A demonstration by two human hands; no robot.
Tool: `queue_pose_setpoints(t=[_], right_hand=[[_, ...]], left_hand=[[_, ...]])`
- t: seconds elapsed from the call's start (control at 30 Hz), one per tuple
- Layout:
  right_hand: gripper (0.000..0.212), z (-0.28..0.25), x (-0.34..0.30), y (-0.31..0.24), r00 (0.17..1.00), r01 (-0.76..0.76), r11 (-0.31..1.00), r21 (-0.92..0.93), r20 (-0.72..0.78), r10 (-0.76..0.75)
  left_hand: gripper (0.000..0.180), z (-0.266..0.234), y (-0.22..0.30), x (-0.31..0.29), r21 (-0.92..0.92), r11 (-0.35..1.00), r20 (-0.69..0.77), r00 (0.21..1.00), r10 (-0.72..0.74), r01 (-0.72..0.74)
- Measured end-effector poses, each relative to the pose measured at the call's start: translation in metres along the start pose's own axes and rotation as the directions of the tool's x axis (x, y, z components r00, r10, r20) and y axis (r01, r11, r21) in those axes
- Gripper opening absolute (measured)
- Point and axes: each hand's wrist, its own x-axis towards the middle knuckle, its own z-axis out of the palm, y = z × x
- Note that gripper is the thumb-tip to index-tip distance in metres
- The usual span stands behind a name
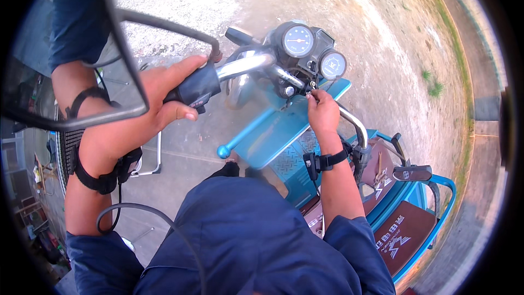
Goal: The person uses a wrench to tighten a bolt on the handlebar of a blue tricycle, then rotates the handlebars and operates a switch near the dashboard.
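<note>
My left hand (169,90) is closed around the black handlebar grip (192,86) of a blue three-wheeler, its thumb beside the switch housing and its index finger stretched along the top. At the middle of the chrome handlebar (248,64), below the round speedometer (298,40), my right hand (324,113) pinches something small. Its fingertips meet a small metal part (313,84) there, and they cover what lies between them. A second round dial (332,65) is just to the right. Black straps with small devices are on both forearms.
A black-framed mirror (143,104) reaches across the upper left, close to my left arm. Blue bodywork (273,136) and a blue ball-ended lever (223,151) sit below the handlebar. Brown seats (401,235) with a blue rail are at right. A loose cable (164,218) crosses my front.
</note>
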Motion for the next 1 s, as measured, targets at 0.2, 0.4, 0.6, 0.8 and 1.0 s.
queue_pose_setpoints(t=[0.2,0.4,0.6,0.8,1.0], right_hand=[[0.02,0.002,-0.002,-0.001,1.0,0.007,0.998,0.058,0.011,-0.008],[0.02,0.005,-0.004,0.002,0.994,0.093,0.996,0.005,-0.053,-0.092],[0.021,0.003,0.0,0.0,1.0,-0.009,1.0,-0.03,-0.005,0.009],[0.022,0.004,-0.002,-0.007,0.996,-0.084,0.996,0.009,-0.025,0.085],[0.024,0.011,-0.004,0.002,0.99,0.074,0.997,-0.002,-0.122,-0.074]], left_hand=[[0.081,-0.006,0.003,-0.023,0.014,0.989,-0.021,0.988,-0.15,0.15],[0.084,-0.012,0.007,-0.016,0.052,0.988,0.046,0.988,-0.149,0.147],[0.084,-0.013,0.004,-0.017,0.065,0.989,0.069,0.988,-0.139,0.134],[0.085,-0.009,-0.006,-0.019,0.036,0.989,0.04,0.989,-0.142,0.141],[0.085,-0.009,-0.013,-0.016,-0.006,0.988,0.043,0.987,-0.156,0.156]])
